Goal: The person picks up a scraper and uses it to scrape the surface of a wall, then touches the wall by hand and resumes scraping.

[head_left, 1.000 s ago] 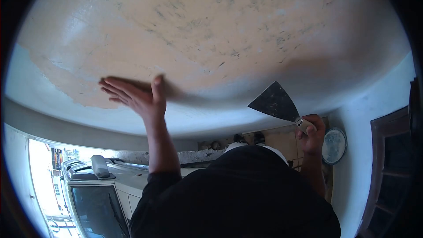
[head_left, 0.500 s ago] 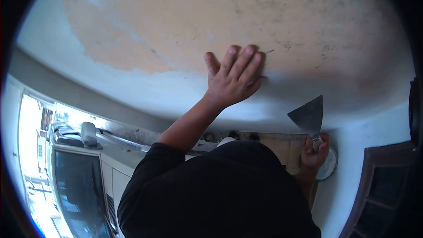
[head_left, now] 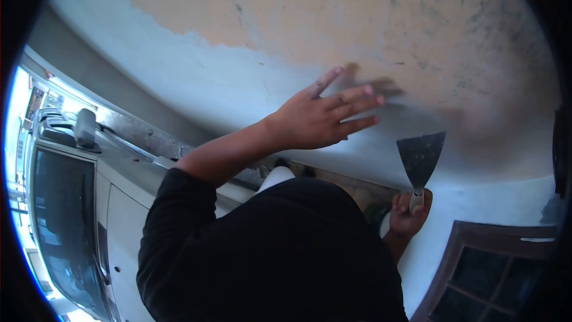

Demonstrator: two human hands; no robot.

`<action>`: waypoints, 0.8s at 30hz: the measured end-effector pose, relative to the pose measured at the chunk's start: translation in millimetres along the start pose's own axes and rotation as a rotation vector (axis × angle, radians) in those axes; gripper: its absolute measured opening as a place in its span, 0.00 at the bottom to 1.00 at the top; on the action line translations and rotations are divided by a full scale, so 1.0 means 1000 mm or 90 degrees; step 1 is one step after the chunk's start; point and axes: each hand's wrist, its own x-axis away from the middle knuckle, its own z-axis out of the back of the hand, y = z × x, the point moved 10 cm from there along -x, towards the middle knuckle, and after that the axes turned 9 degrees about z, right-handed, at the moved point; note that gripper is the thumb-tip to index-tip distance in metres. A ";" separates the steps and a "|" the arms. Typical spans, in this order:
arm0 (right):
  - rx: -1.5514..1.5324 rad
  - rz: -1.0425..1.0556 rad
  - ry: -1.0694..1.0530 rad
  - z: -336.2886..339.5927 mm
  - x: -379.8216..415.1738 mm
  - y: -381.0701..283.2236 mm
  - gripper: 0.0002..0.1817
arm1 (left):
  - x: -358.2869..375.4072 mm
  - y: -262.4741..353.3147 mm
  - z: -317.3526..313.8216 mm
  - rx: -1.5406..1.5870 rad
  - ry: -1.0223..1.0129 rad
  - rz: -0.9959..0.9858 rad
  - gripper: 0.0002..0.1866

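My left hand (head_left: 325,110) is raised before the wall (head_left: 238,77), its fingers spread and holding nothing. Its shadow falls on the wall beside the fingertips, which look slightly apart from the surface. In my right hand (head_left: 411,217) is a putty knife (head_left: 420,158), gripped by its pale handle with the wide dark blade pointing up. Light specks dot the blade. Large patches of the wall are bare and peach-coloured, with dark scuffs, while the lower band is whitish.
A light-coloured vehicle (head_left: 125,226) with a dark windshield stands at left. At lower right is a dark brown framed window (head_left: 476,232) with panes. Behind my right hand, a round container (head_left: 384,222) is partly hidden on the floor.
My left hand has come away from the wall and turned to point rightward. My view has swung right. The putty knife stays in my right hand, its blade now more upright.
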 end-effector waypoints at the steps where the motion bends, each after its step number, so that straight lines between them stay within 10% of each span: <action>1: 0.017 -0.001 0.002 -0.007 -0.004 -0.004 0.26 | 0.000 0.017 -0.003 -0.010 0.012 -0.067 0.30; 5: 0.105 0.017 -0.011 -0.016 -0.002 -0.015 0.26 | -0.001 0.057 -0.011 0.027 -0.115 -0.195 0.21; 7: 0.490 -0.023 -0.004 -0.005 0.001 -0.017 0.23 | 0.000 0.069 -0.010 0.059 -0.087 -0.206 0.21; 13: 0.258 0.040 0.113 0.002 0.011 -0.042 0.20 | 0.010 0.087 -0.014 0.158 -0.118 -0.236 0.19; 19: 0.660 0.172 -0.095 -0.048 0.013 -0.052 0.22 | 0.003 0.105 -0.002 0.229 -0.131 -0.240 0.16; 24: 0.454 0.075 0.137 0.019 0.012 -0.062 0.24 | 0.005 0.111 0.010 0.193 -0.146 -0.278 0.16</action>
